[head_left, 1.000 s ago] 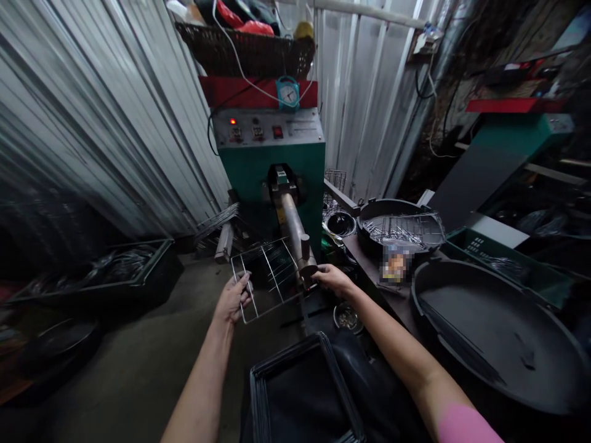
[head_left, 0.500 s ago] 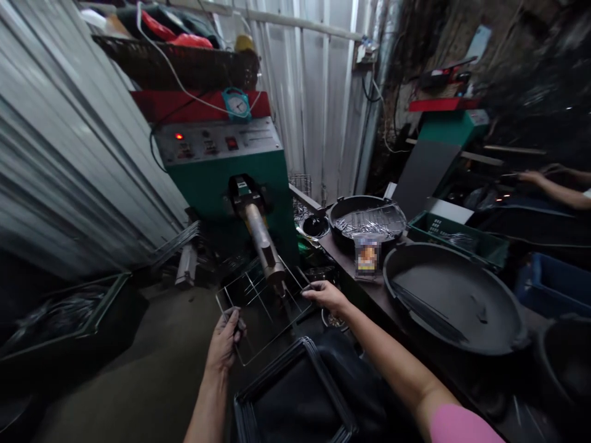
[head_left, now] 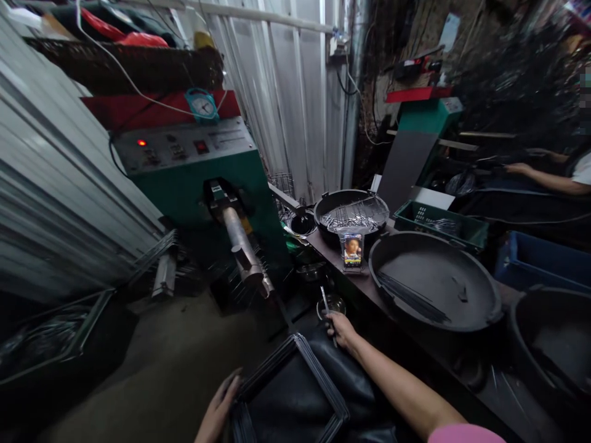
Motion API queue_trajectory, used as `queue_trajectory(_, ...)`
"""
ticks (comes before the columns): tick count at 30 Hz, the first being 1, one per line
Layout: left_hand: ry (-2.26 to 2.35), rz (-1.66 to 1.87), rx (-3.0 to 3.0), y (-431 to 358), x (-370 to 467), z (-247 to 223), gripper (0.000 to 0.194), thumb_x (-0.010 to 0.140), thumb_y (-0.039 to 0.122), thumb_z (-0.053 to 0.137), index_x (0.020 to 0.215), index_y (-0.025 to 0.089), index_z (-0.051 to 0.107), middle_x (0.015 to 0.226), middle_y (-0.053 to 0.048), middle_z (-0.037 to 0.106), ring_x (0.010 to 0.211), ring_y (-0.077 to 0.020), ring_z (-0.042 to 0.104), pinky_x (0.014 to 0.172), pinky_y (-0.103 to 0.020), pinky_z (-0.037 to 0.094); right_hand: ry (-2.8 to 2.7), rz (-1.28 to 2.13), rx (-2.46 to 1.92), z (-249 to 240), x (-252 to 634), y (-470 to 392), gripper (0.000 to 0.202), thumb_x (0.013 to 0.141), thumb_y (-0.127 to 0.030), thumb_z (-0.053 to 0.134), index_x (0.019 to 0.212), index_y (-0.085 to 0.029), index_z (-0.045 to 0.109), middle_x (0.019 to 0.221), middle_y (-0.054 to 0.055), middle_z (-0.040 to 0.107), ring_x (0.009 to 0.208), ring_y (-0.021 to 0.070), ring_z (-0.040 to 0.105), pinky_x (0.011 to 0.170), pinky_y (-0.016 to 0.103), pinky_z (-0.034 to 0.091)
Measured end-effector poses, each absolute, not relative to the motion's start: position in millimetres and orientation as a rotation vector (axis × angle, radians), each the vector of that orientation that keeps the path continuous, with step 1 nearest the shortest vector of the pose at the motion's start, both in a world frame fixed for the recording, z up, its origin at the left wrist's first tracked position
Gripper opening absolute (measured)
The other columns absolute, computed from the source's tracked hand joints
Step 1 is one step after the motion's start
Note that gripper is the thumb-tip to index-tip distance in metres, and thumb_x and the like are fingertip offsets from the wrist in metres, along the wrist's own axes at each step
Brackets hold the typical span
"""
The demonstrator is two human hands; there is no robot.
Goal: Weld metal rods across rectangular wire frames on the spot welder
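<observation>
My right hand [head_left: 340, 329] is closed round a slim metal rod [head_left: 325, 301], whose bright end points up and away from me. It is above a dark apron or sheet, close to a small bowl [head_left: 339, 306]. My left hand [head_left: 222, 400] is low, its fingers stretched out at the left side of a stack of square wire frames [head_left: 318, 375]; whether it touches them I cannot tell. The stack rests on the black sheet [head_left: 286, 394] over my lap. Ahead is the green machine [head_left: 198, 197], with a metal welding arm [head_left: 242, 246] jutting toward me.
At right, a bench [head_left: 318, 243] holds a pan of wire pieces [head_left: 351, 212], a phone [head_left: 353, 251] and a wide pan [head_left: 434, 277] with dark rods. Green [head_left: 462, 231] and blue [head_left: 545, 261] crates stand behind. A bin of wire [head_left: 50, 338] is at left. A co-worker's arm [head_left: 549, 175] shows far right.
The wire grid that both hands held under the welding arm has left them. My left hand came down beside the frame stack. My right hand drew back and now holds a rod. The view swung right.
</observation>
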State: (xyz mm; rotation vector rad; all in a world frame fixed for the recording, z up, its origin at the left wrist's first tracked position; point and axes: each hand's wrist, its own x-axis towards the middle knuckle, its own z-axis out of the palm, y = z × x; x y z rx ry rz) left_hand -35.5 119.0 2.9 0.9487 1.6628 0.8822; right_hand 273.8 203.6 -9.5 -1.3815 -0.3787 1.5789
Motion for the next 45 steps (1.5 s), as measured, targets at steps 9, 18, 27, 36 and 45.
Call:
queue_trajectory(9, 1.725, 0.94, 1.228, 96.1, -9.7, -7.9, 0.048, 0.056, 0.047, 0.061, 0.095, 0.019, 0.06, 0.1, -0.008, 0.062, 0.099, -0.0262, 0.054, 0.088, -0.036, 0.039, -0.328, 1.798, -1.073, 13.0, 269.9, 193.6, 0.008, 0.069, -0.012, 0.051, 0.076, -0.011, 0.055, 0.057, -0.001, 0.046, 0.047, 0.0058, 0.046, 0.035, 0.013, 0.028)
queue_trajectory(18, 2.146, 0.793, 1.502, 85.3, -28.8, -19.1, 0.044, 0.061, 0.053, 0.047, 0.083, 0.018, 0.063, 0.092, -0.01, 0.059, 0.088, -0.027, 0.055, 0.079, -0.039, 0.043, -0.956, 1.45, -1.094, 35.8, 289.1, 170.0, 0.023, 0.07, -0.033, 0.057, 0.086, -0.015, 0.057, 0.068, 0.0, 0.055, 0.063, 0.0108, 0.052, 0.057, 0.022, 0.041)
queue_trajectory(27, 2.221, 0.788, 1.723, 76.0, -18.5, 3.9, 0.034, 0.072, 0.039, 0.039, 0.083, 0.021, 0.066, 0.088, -0.008, 0.057, 0.077, -0.021, 0.056, 0.07, -0.032, 0.044, -1.767, 0.795, -1.375, -8.3, 285.0, 148.2, 0.018, 0.079, -0.017, 0.042, 0.094, -0.016, 0.052, 0.088, 0.006, 0.06, 0.084, 0.0168, 0.055, 0.077, 0.031, 0.042)
queue_trajectory(36, 1.823, 1.193, 0.755, 69.2, -8.2, 24.5, 0.043, 0.055, 0.05, 0.06, 0.082, 0.017, 0.06, 0.071, -0.002, 0.063, 0.064, -0.017, 0.058, 0.059, -0.028, 0.046, -1.908, 0.686, -1.258, 13.7, 294.3, 151.9, 0.022, 0.075, -0.011, 0.044, 0.094, -0.015, 0.053, 0.088, 0.007, 0.057, 0.084, 0.0154, 0.053, 0.078, 0.03, 0.042)
queue_trajectory(45, 1.451, 1.355, 0.379, 89.4, 12.4, 57.3, 0.037, 0.051, 0.042, 0.068, 0.073, 0.016, 0.054, 0.038, 0.012, 0.029, 0.028, -0.0008, 0.025, 0.03, -0.013, 0.019, -2.421, 0.804, -0.768, 105.4, 269.1, 111.5, 0.047, 0.072, -0.028, 0.057, 0.115, -0.014, 0.043, 0.107, 0.01, 0.05, 0.096, 0.0167, 0.05, 0.081, 0.027, 0.041)
